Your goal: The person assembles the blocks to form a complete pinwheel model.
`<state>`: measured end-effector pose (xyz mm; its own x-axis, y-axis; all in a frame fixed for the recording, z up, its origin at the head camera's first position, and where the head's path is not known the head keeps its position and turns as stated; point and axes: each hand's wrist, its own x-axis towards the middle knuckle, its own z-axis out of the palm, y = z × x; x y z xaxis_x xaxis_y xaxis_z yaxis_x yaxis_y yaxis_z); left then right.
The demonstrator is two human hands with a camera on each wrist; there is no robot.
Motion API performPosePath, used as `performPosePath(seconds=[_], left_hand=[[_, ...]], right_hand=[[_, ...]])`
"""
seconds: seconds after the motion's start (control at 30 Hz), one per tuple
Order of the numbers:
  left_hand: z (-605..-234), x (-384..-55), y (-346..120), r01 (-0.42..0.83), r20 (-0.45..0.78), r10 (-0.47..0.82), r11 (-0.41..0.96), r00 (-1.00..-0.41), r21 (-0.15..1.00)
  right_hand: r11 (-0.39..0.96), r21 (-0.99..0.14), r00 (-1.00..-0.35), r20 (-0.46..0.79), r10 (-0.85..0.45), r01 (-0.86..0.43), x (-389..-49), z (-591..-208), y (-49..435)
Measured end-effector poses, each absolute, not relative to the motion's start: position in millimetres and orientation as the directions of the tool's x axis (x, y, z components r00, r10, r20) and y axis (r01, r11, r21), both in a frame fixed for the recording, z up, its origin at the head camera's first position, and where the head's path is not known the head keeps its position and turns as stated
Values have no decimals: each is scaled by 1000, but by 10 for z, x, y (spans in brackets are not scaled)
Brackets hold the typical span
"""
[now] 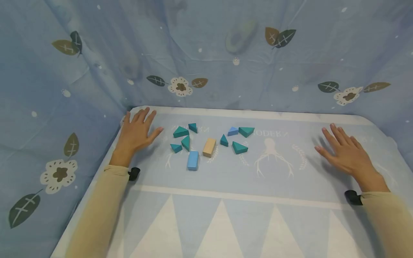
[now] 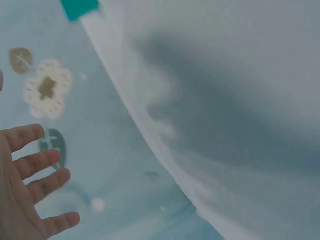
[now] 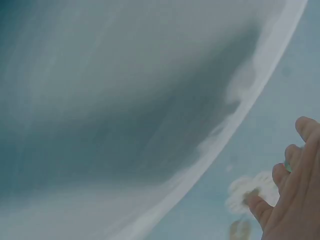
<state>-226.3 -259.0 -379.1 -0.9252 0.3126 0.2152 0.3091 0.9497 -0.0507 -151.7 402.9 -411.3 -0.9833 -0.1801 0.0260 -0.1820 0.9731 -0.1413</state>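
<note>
My left hand point(image 1: 137, 130) is spread with straight fingers over the table's left side, holding nothing. Nearest to it are several teal triangular blocks, among them a larger one point(image 1: 181, 132) and a smaller one point(image 1: 176, 148). A blue rectangular block point(image 1: 193, 160) and a plain wooden rectangular block point(image 1: 209, 147) lie in the middle. Right of these sit more teal triangles point(image 1: 240, 147) and a light blue triangle point(image 1: 233, 131). Far to the right, my right hand point(image 1: 348, 152) is spread too, with nothing in it. Both wrist views show the fingers extended.
A pale blue and white patterned cloth point(image 1: 226, 179) covers the table. Blue curtain fabric point(image 1: 213, 32) with leaves and flowers hangs along the back and left side. Each wrist wears a black device point(image 1: 134, 174). In the left wrist view a teal block point(image 2: 80, 7) shows at the top.
</note>
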Motion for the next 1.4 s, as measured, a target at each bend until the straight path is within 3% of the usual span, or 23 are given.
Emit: performPosePath(seconds=[0.27,0.57,1.0,1.4], left_hand=[[-3779,-2066,-2272,452,439,410,892,-799,-10],[-3783,-1965,-1977,555,500,478,832,-722,5],[-3793,-1861,-1685,674,448,577,735,-683,81],[-3799,-1862,-1623,629,232,586,742,-776,231]], right_hand=[[939,-106,-939,150,-311,-328,-1528,-4100,3480],[827,-126,-818,285,-499,-548,-1679,-4147,2842],[723,-244,-760,296,-579,-646,-1810,-4028,1937],[656,-250,-702,286,-653,-712,-1880,-3991,1342]])
